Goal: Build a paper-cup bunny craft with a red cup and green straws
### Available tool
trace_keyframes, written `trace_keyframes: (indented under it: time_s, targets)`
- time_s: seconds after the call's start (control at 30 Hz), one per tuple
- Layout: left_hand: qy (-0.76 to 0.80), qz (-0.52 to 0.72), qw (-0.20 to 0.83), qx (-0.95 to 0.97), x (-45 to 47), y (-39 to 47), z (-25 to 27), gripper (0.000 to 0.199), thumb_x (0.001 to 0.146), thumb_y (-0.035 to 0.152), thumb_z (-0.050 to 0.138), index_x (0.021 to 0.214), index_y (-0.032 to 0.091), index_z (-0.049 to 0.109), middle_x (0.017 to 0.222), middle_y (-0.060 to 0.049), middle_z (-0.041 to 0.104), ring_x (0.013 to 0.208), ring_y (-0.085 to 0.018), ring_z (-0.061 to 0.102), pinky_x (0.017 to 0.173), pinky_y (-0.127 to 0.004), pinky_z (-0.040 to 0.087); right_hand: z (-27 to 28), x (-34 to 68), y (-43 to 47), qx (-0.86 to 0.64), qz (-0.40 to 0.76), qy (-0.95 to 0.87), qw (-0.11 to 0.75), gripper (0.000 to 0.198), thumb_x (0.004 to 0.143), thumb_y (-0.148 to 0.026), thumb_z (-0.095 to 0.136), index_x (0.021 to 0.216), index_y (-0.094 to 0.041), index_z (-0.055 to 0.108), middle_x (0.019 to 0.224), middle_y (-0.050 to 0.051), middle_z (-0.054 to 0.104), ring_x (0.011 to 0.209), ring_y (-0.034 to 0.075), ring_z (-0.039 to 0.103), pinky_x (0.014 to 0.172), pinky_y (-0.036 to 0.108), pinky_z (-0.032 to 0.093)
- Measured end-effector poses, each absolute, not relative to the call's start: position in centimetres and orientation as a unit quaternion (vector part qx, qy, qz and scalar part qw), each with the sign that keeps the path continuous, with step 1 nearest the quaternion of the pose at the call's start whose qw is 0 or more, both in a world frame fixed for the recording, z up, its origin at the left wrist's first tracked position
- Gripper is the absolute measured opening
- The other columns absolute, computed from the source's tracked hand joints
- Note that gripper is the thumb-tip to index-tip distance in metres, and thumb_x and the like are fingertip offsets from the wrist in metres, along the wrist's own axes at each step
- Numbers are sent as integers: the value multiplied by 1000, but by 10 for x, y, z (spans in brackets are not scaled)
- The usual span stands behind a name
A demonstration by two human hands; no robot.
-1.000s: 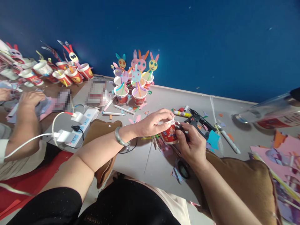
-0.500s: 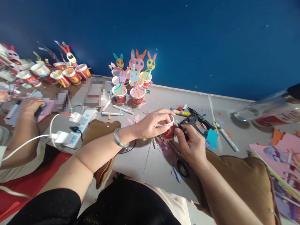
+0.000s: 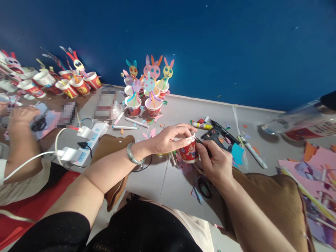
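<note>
My left hand (image 3: 173,139) is closed on the rim of a red paper cup (image 3: 189,152) with a cartoon figure on its side. Its thumb lies along the near rim, and the fingers reach over the far side. Close against the cup's right side, my right hand (image 3: 216,159) grips a dark, thin tool (image 3: 200,140), its end at the rim; most of it is hidden by the fingers. Below the cup, a pair of scissors (image 3: 204,188) with black handles lies on the table, partly covered by my right hand.
Cups with paper rabbit figures (image 3: 153,106) stand near the blue wall. Left are a power strip (image 3: 96,134) and a co-worker's hand (image 3: 23,117). Markers (image 3: 254,155), paper scraps (image 3: 237,154) and a black device (image 3: 214,134) lie beyond my right hand; a clear bottle (image 3: 301,122) lies farther right.
The cup has tilted or turned, so more of its printed side shows. My hands have barely shifted. The co-worker's hand has moved left, and black-handled scissors now show beside it.
</note>
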State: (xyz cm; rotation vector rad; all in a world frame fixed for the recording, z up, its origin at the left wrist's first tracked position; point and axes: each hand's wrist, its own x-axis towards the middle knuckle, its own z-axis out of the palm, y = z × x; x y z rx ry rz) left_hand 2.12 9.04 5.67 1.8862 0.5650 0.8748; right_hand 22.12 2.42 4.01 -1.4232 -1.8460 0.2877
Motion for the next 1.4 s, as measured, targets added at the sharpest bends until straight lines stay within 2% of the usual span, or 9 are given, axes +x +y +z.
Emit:
trace_keyframes:
  time_s: [0.43, 0.73, 1.17, 1.4]
  targets:
    - [213, 303, 549, 750, 16, 94, 65, 24, 96, 35, 56, 84, 17, 66, 125, -12, 69, 121, -20, 62, 110, -39, 44, 41, 225, 24, -532, 78, -751, 383, 28, 100, -41, 52, 81, -23, 60, 63, 1, 60, 56, 15, 56, 55, 28, 41]
    - [210, 269, 592, 730, 14, 95, 68, 26, 95, 35, 55, 80, 17, 65, 125, -12, 69, 112, -19, 66, 102, -37, 49, 41, 226, 25, -532, 104, -745, 389, 25, 96, -42, 56, 80, -23, 58, 60, 0, 57, 53, 14, 53, 54, 28, 39]
    - [215, 280, 551, 756, 15, 94, 67, 23, 96, 31, 53, 81, 18, 64, 124, -10, 69, 117, -18, 63, 106, -34, 46, 44, 223, 25, -530, 176, -732, 391, 28, 97, -43, 54, 79, -22, 58, 58, -2, 55, 49, 12, 47, 51, 27, 38]
    - [210, 251, 632, 702, 15, 94, 67, 24, 95, 33, 54, 82, 16, 66, 130, -11, 67, 104, -17, 66, 93, -31, 51, 41, 224, 25, -519, 142, -743, 398, 25, 97, -41, 54, 81, -22, 61, 59, -1, 57, 48, 12, 50, 51, 27, 40]
